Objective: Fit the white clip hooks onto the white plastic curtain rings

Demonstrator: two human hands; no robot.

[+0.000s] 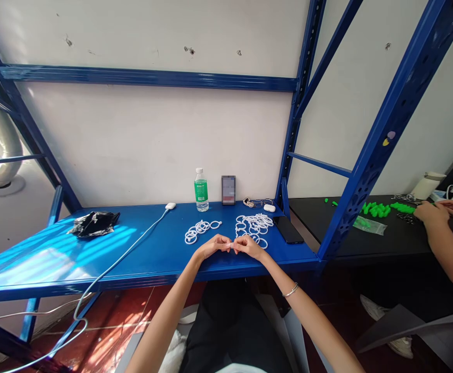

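Observation:
My left hand (218, 244) and my right hand (248, 246) meet fingertip to fingertip just above the front part of the blue table. Both are closed in a pinch on a small white piece (231, 245), mostly hidden by the fingers; its shape cannot be made out. Behind my right hand lies a larger heap of white plastic rings (254, 224), some with small loops on their rims. Several more white rings (202, 227) lie in a small group behind my left hand.
On the blue shelf table (141, 264) are a water bottle (201, 191), an upright phone-like device (228, 190), a black phone (288, 229), glasses (263, 202), a white case (269, 208), a charger cable (133, 245) and a black plastic bag (94, 224). A co-worker's hands (436, 212) handle things near green pieces (377, 209).

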